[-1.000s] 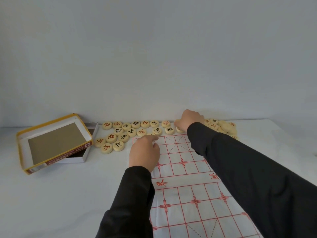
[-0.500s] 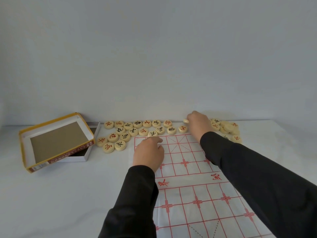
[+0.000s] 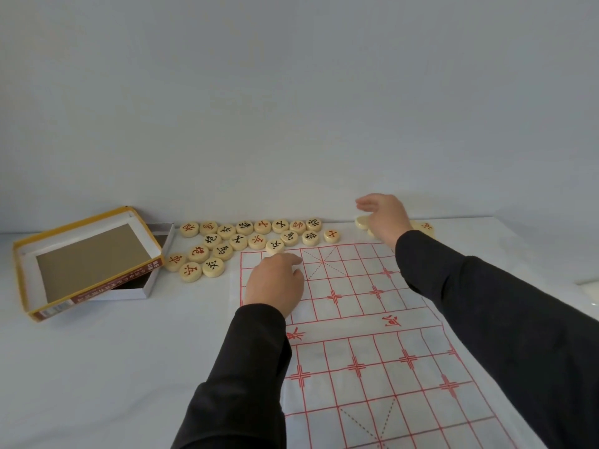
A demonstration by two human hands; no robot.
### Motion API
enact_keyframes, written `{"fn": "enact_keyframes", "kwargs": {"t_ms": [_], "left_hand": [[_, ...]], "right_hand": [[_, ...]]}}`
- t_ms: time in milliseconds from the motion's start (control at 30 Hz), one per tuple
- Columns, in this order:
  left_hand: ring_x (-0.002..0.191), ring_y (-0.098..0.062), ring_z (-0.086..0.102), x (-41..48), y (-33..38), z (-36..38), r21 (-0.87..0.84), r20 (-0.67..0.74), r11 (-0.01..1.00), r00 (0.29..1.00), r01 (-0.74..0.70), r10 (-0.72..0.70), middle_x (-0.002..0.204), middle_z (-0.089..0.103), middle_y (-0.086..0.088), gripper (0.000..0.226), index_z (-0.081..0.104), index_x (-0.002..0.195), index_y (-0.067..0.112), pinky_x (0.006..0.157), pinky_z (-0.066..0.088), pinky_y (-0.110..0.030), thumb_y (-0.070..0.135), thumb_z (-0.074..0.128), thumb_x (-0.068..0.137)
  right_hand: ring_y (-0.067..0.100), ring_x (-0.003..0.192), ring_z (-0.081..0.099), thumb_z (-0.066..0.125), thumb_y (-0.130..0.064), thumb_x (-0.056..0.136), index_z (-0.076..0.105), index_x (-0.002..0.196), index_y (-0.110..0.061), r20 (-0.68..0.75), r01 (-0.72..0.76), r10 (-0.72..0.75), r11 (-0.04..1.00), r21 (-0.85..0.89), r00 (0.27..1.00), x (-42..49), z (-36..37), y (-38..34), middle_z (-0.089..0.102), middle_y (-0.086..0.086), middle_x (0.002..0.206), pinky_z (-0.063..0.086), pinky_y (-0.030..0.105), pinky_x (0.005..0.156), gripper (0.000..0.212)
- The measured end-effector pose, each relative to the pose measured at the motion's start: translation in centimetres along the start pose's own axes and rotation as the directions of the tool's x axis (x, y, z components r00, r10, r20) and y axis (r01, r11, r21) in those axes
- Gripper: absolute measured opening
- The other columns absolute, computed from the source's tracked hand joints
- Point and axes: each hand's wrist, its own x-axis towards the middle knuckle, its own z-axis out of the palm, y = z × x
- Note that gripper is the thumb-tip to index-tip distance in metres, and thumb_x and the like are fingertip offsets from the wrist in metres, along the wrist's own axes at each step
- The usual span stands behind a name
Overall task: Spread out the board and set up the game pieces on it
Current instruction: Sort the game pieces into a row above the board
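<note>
Board (image 3: 372, 351) lies flat on the desk (image 3: 113, 367), lower centre. Left grip (image 3: 275, 283) rests on its far-left corner, loosely curled, empty, with pieces (image 3: 238, 242) just beyond. Right grip (image 3: 385, 218), released, hovers over others upper right, perhaps touching.

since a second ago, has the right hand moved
Yes. The right hand shifted rightward, away from the row of pieces, to the pile beyond the board.

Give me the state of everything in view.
board, spread flat on table
face-up pieces, clustered beyond board's far edge
face-down pieces, off board's far-right corner
box lid, upturned across tray
left hand, resting on board
right hand, open above face-down pieces
</note>
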Motion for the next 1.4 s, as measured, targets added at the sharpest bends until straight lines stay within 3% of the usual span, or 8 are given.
{"fn": "enact_keyframes", "kwargs": {"t_ms": [133, 433, 667, 833, 1000, 1133, 1233, 1400], "left_hand": [[0.122, -0.015, 0.047, 0.0, 0.6, 0.5, 0.029, 0.037, 0.999, 0.999, -0.021, 0.020, 0.136, 0.051, 0.002, 0.038, 0.048, 0.134, 0.026, 0.099, 0.039, -0.025, 0.023, 0.039, 0.097], [0.120, -0.015, 0.049, 0.2, 0.7, 0.9, 0.054, 0.048, 0.998, 0.999, 0.008, -0.011, 0.135, 0.052, 0.002, 0.037, 0.050, 0.133, 0.025, 0.099, 0.039, -0.024, 0.022, 0.040, 0.097], [0.119, -0.015, 0.049, 0.0, 0.8, 1.0, 0.054, 0.035, 0.998, 0.999, 0.026, -0.027, 0.134, 0.051, 0.002, 0.037, 0.049, 0.133, 0.025, 0.097, 0.041, -0.025, 0.022, 0.041, 0.097], [0.119, -0.015, 0.049, 0.0, 0.7, 0.9, 0.049, 0.048, 0.999, 0.999, 0.010, -0.012, 0.134, 0.051, 0.002, 0.037, 0.050, 0.132, 0.024, 0.097, 0.040, -0.024, 0.022, 0.042, 0.097], [0.119, -0.015, 0.049, 0.1, 0.6, 1.0, 0.059, 0.061, 0.998, 0.998, -0.015, 0.012, 0.133, 0.051, 0.001, 0.036, 0.050, 0.132, 0.022, 0.098, 0.040, -0.025, 0.021, 0.041, 0.097], [0.123, -0.015, 0.045, 0.1, 0.6, 1.1, 0.092, 0.086, 0.995, 0.996, -0.043, 0.035, 0.137, 0.047, 0.002, 0.036, 0.051, 0.132, 0.022, 0.102, 0.037, -0.026, 0.021, 0.041, 0.097], [0.127, -0.015, 0.042, 0.0, 0.5, 1.1, 0.097, 0.093, 0.994, 0.995, -0.051, 0.042, 0.140, 0.044, 0.004, 0.037, 0.050, 0.133, 0.022, 0.105, 0.034, -0.026, 0.021, 0.041, 0.097], [0.127, -0.014, 0.041, 0.0, 0.4, 1.2, 0.104, 0.090, 0.992, 0.994, -0.065, 0.056, 0.140, 0.044, 0.004, 0.037, 0.050, 0.133, 0.023, 0.105, 0.033, -0.026, 0.021, 0.042, 0.097]], "right_hand": [[0.026, 0.112, 0.057, 0.046, -0.002, 0.092, 0.061, 0.122, -0.008, -0.101, -0.053, 0.031, 0.974, -0.221, 0.994, -0.7, -1.5, 2.2, 0.062, 0.008, 0.121, 0.045, 0.036, 0.098, 0.034], [0.026, 0.098, 0.059, 0.045, -0.011, 0.094, 0.058, 0.123, -0.016, -0.032, 0.010, -0.030, 0.874, -0.486, 0.999, -1.0, 0.1, 3.0, 0.064, 0.009, 0.110, 0.048, 0.033, 0.080, 0.032], [0.023, 0.095, 0.059, 0.058, -0.029, 0.090, 0.060, 0.111, -0.012, -0.031, -0.029, 0.015, 0.870, -0.492, 0.999, -0.7, 1.3, 1.8, 0.059, 0.006, 0.108, 0.046, 0.031, 0.075, 0.027], [0.023, 0.088, 0.058, 0.058, -0.022, 0.088, 0.059, 0.106, -0.010, -0.024, -0.049, 0.043, 0.838, -0.543, 0.999, -0.2, 2.2, 1.4, 0.064, 0.007, 0.099, 0.046, 0.030, 0.070, 0.022], [0.024, 0.103, 0.056, 0.056, -0.018, 0.089, 0.061, 0.117, -0.010, -0.006, 0.025, -0.028, 0.949, -0.316, 1.000, 0.2, 2.5, 0.7, 0.052, 0.009, 0.117, 0.040, 0.025, 0.082, 0.030], [0.016, 0.091, 0.053, 0.061, -0.010, 0.087, 0.067, 0.099, -0.010, -0.051, 0.135, -0.148, 0.970, -0.202, 0.988, 0.4, 2.8, 0.7, 0.053, 0.006, 0.107, 0.038, 0.020, 0.079, 0.014], [0.018, 0.085, 0.056, 0.062, -0.008, 0.086, 0.063, 0.086, -0.009, -0.067, 0.171, -0.194, 0.950, -0.261, 0.979, 0.1, 3.5, 1.2, 0.057, 0.005, 0.097, 0.043, 0.024, 0.075, 0.002], [0.023, 0.101, 0.051, 0.050, -0.006, 0.091, 0.068, 0.098, -0.007, -0.032, 0.202, -0.238, 0.880, -0.429, 0.971, 0.3, 3.4, 2.4, 0.063, 0.007, 0.104, 0.042, 0.031, 0.086, 0.020]]}}
